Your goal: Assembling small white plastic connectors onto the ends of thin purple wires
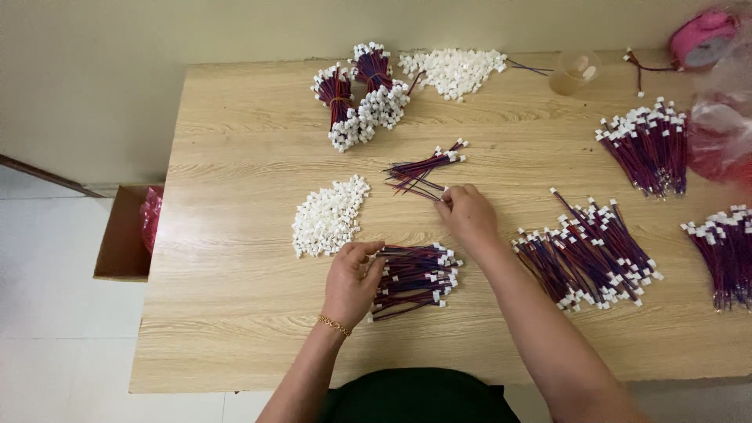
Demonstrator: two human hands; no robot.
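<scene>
My left hand (352, 282), with a gold bracelet at the wrist, pinches the left end of a small bunch of red and blue wires with white connectors (413, 279) lying on the wooden table (235, 313). My right hand (468, 213) reaches forward and pinches the near ends of a few loose wires (423, 168) fanned out in the middle of the table. A pile of small white connector housings (329, 215) lies just left of both hands.
Tied wire bundles (360, 98) and a second pile of white housings (454, 70) sit at the back. More wire heaps lie at right (587, 254), (648, 145), (724, 251). A clear cup (574, 72), pink item (703, 37) and floor box (125, 235) are nearby.
</scene>
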